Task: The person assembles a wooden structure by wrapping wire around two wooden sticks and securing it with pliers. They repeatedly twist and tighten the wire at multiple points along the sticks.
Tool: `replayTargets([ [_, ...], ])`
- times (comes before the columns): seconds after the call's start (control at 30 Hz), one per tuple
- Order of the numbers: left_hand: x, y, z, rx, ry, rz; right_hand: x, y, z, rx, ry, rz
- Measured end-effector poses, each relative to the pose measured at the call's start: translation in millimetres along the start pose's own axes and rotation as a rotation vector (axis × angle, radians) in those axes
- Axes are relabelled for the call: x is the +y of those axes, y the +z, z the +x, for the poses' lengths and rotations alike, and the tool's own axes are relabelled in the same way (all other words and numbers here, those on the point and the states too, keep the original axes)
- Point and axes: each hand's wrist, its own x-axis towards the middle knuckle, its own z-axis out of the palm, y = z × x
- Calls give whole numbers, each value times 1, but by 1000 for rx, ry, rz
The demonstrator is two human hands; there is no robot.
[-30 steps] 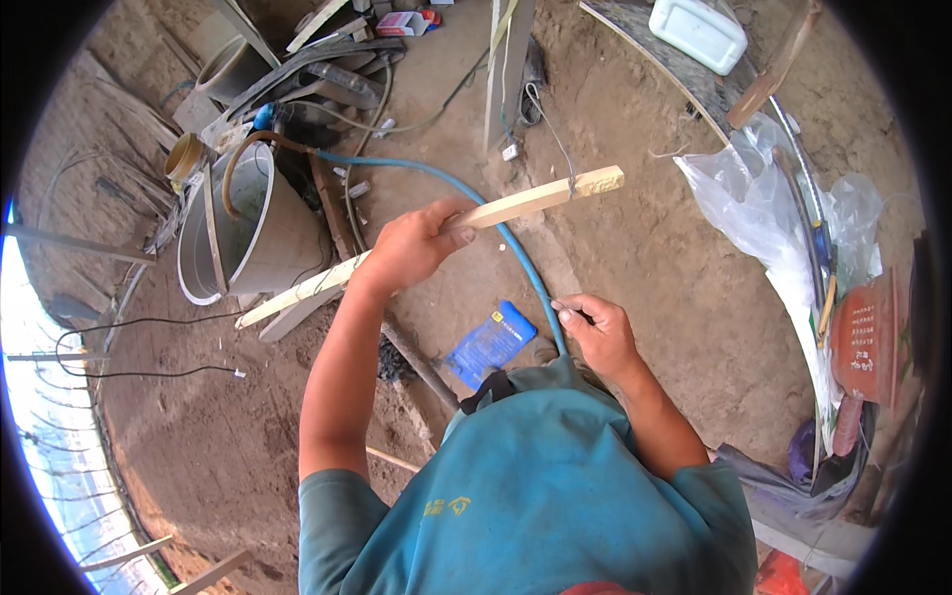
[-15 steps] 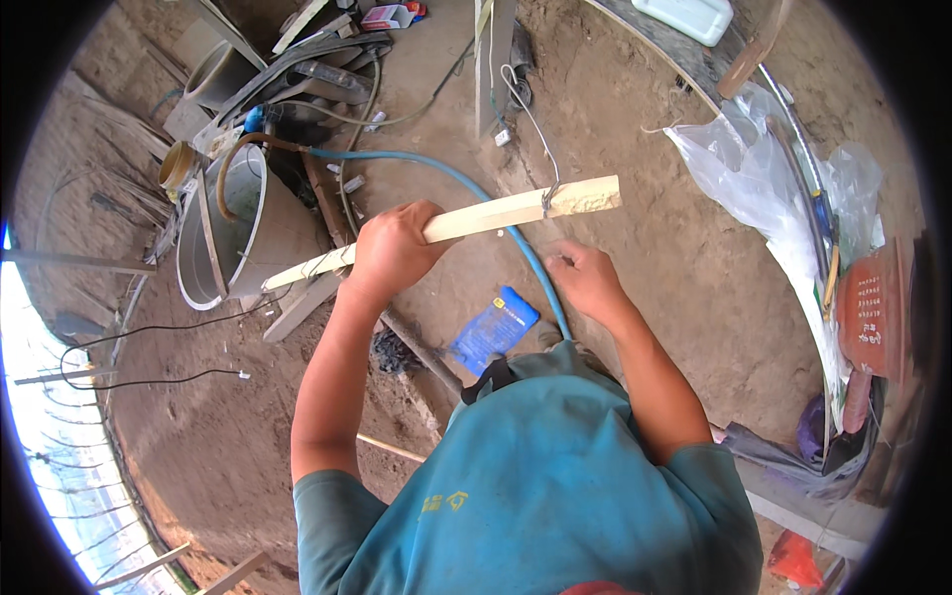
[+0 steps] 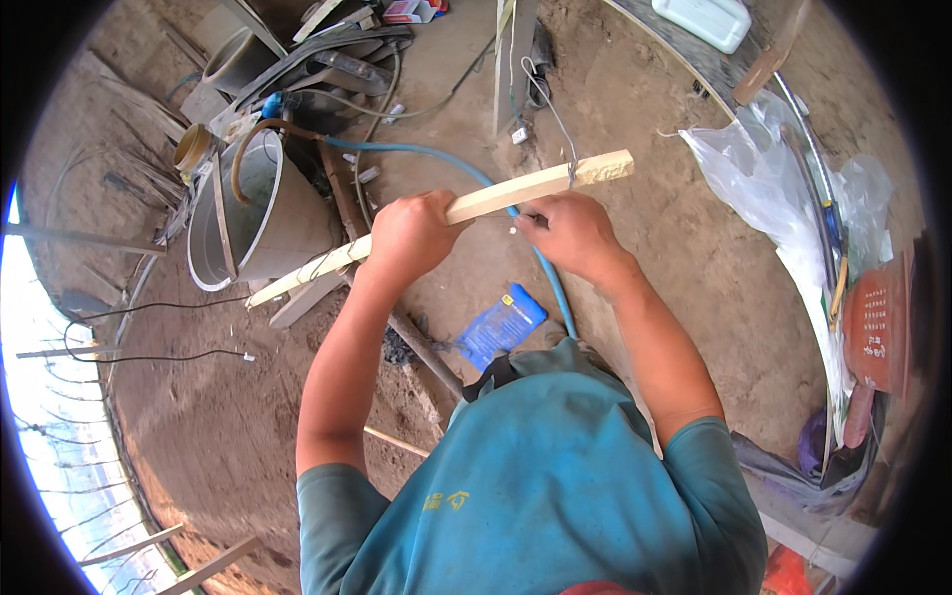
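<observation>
My left hand [image 3: 412,236] is wrapped round the middle of a pale wooden stick [image 3: 516,189], which lies slantwise with its right end higher. A thin wire [image 3: 572,175] is wound round the stick close to its rough, chipped right end. A grey cable [image 3: 551,102] runs up from that spot. Just below the stick, my right hand [image 3: 575,236] has its fingers curled together in a pinch. What they hold, if anything, is too small to make out. More wire loops round the stick's thinner left part, where a black cable [image 3: 203,306] trails away to the left.
A large pale bucket [image 3: 293,223] stands at left, with a blue hose [image 3: 548,274] curving across the dirt floor. On the ground in front of me lies a blue packet [image 3: 501,325]. Clear plastic sheeting [image 3: 739,188] and a reddish-brown container [image 3: 876,322] are at right.
My right hand has moved up and left to just under the stick, its fingers drawing together. My left hand keeps hold of the stick, whose right end has tipped slightly upward.
</observation>
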Motion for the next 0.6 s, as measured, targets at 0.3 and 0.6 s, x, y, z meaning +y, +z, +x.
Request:
replayTargets([
  [0.3, 4, -1, 1, -11, -90, 50, -8, 25, 11, 314, -91, -36],
  [0.6, 16, -2, 11, -79, -47, -5, 9, 59, 37, 422, 54, 279],
])
